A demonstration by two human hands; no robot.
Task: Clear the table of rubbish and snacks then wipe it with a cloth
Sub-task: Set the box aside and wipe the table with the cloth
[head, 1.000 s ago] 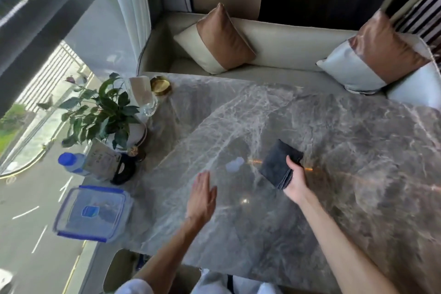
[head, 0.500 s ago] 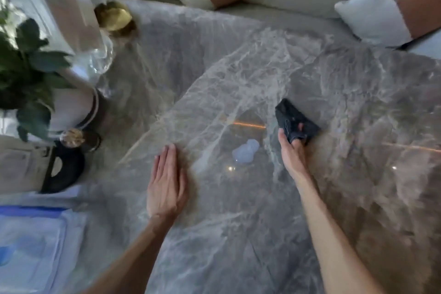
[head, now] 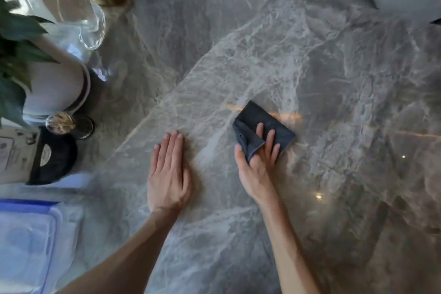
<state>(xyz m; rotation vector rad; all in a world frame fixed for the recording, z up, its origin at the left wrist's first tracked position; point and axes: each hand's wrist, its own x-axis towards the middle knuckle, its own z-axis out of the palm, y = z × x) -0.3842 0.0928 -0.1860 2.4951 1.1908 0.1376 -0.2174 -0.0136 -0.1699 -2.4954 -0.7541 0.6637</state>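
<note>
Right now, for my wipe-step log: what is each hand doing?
Left hand: open, flat on the table, holding nothing.
Right hand: holding the dark cloth, a fold pinched by its thumb.

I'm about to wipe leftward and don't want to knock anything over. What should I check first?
1. Right hand grips cloth: ok, fold pinched at thumb.
2. Cloth lies on table: ok.
3. Left hand out of the path: not ok, flat beside the cloth.
4. Left edge free: not ok, glass vase and plant pot stand there.
5. Rubbish gone from table: cannot tell, picture blurred.
</note>
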